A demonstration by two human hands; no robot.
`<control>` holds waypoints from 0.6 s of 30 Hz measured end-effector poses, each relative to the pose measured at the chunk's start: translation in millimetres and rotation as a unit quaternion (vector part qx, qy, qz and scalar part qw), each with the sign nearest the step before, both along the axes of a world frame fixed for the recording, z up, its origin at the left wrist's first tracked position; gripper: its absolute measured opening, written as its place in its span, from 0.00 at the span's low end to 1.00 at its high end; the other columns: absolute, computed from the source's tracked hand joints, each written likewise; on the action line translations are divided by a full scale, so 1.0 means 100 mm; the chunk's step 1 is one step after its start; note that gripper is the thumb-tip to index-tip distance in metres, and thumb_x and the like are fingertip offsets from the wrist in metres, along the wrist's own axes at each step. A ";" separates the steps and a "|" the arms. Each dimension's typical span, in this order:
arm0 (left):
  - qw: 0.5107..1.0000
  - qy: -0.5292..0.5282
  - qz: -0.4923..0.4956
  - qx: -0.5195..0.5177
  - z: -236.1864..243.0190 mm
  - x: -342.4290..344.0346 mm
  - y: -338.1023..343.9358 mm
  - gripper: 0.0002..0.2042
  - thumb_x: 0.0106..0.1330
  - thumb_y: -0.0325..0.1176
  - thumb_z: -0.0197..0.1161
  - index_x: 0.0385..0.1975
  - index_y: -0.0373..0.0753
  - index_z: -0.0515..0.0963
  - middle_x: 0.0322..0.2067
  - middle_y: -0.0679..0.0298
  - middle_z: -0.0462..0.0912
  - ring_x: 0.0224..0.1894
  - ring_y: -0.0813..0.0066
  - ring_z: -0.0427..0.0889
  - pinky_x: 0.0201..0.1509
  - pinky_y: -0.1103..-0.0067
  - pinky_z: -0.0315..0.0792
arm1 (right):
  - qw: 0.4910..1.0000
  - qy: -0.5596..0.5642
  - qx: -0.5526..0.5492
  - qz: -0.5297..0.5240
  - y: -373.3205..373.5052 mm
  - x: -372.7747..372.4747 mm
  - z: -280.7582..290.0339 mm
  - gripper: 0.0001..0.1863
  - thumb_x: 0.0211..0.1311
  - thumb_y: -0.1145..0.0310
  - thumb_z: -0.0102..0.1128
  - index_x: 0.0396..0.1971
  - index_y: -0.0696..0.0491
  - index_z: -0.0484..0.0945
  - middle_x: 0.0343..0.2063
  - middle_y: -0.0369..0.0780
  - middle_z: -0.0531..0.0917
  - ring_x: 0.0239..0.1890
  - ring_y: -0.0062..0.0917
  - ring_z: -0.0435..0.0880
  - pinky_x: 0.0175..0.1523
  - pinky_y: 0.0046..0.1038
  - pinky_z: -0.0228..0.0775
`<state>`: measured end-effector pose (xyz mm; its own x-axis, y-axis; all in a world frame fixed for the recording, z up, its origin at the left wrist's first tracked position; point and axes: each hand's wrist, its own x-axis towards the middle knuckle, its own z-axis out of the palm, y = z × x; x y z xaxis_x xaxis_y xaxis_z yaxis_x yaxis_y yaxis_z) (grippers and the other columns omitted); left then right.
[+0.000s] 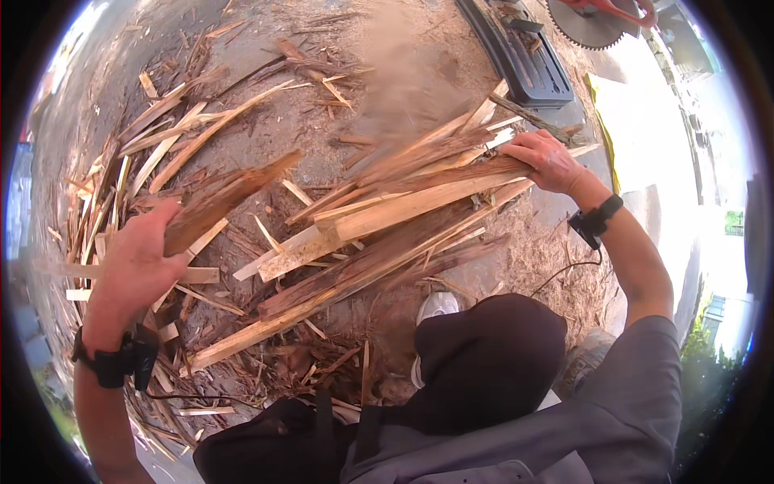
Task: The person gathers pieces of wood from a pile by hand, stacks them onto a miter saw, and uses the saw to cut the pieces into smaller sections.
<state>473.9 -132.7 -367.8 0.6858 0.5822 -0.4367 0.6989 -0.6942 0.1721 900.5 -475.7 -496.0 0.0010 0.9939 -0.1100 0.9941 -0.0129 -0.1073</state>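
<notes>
Split wood (419, 207) lies on the ground (395, 85); to its left, the left hand (133, 262) grips a barked piece (230, 198) near splinters (205, 143); sawdusty space opens beyond; the right hand (544, 157), near a black frame (544, 94), seemingly grips its right end.

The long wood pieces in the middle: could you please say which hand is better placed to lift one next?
Probably right: the right hand touches the long wood pieces, while the left hand holds a separate brown piece.

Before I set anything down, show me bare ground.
Mostly open: sawdusty ground between the black frame and upper bark strips; sawdust between knee and right forearm, though a cable crosses it. Crowded: central plank pile and around the left hand.
</notes>
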 end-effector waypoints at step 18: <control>0.961 -0.090 -0.187 -0.182 -1.34 2.73 -0.96 0.20 0.56 0.38 0.62 0.44 0.35 0.65 0.36 0.42 0.78 0.46 0.46 0.77 0.49 0.61 0.70 | 0.982 -0.029 0.108 -0.150 0.04 0.09 -1.10 0.36 0.44 0.82 0.55 0.60 0.47 0.68 0.57 0.45 0.67 0.62 0.40 0.63 0.65 0.42 0.52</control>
